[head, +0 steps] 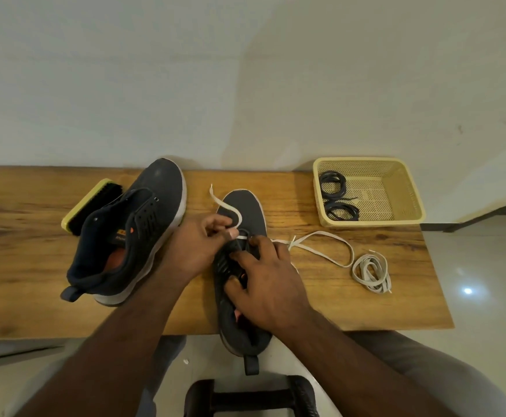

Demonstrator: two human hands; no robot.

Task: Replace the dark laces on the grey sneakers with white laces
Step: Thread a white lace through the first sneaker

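Bare forearms, no sleeves; grey trousers (426, 365)

Dim, warm indoor light is falling across the scene, leaving colours muted and yellowish. Right of the fingers (239, 257), a small lamp reflection (467, 291) is glaring on the glossy floor (486, 266). Soft shadows are spreading over the wall (155, 85) beyond the fingers. Wide-angle distortion is bending the bench (35, 266) edges, and the frame's corners are looking soft.
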